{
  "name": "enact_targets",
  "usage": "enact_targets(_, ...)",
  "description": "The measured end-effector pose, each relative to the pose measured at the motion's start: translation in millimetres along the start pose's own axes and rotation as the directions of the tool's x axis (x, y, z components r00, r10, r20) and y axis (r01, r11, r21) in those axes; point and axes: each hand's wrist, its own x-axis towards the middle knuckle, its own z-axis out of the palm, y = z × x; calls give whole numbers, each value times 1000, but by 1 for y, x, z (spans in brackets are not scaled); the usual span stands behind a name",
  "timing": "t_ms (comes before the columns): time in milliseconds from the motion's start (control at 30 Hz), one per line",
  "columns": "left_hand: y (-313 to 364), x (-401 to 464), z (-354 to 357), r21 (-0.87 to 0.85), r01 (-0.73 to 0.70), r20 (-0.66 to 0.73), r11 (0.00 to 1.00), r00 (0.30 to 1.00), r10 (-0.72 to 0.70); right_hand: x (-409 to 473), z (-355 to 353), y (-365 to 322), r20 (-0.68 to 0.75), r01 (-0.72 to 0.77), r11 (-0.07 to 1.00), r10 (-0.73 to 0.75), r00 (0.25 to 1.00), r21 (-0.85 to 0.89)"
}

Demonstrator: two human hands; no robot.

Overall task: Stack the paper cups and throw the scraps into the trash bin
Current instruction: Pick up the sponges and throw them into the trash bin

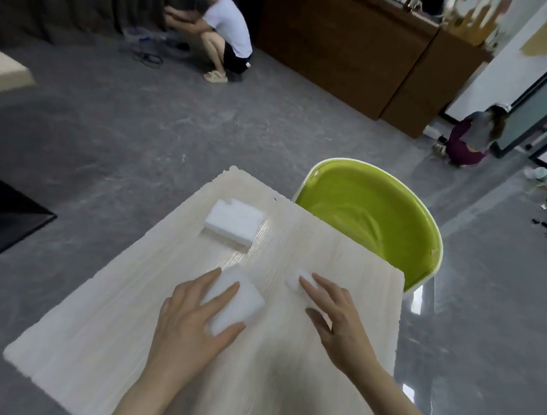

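no cups in sight, green trash bin (422,253) looks empty. left hand (189,325) grips a white foam block (236,298); right hand (338,315), fingers flat, touches a small scrap (295,280) nearer the bin. another foam slab (234,220) waits beyond.

Both forearms are reaching forward, the left hand (193,319) lying palm down with fingers spread and lightly curled, the right hand (335,318) extending straight fingers
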Motion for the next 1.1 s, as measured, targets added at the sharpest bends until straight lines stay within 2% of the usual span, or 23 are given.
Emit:
enact_targets(133,-1,-32,-43,-26,63,-165,998,984,-66,8,2,-54,9,159,987,-159,987,30)
enact_targets(267,-5,-71,-84,-66,96,-337,993,935,-113,12,7,-106,31,347,935,-350,936,76)
enact_targets(400,-8,-115,-126,-71,163,-493,984,852,-177,7,16,-160,41,475,873,-481,876,112)
enact_targets(567,-5,-210,-175,-22,258,-644,966,735,-211,-30,33,-236,48,578,769,-611,790,274)
enact_targets(700,-2,-308,-211,17,396,-727,918,635,-261,-82,56,-298,75,610,662,-702,708,436)
enact_targets(867,15,-446,-248,1,594,-850,805,425,-312,-159,94,-386,84,700,443,-871,484,561)
enact_targets(1100,37,-573,-278,-97,776,-948,624,119,-295,-229,140,-512,106,678,176,-984,143,714)
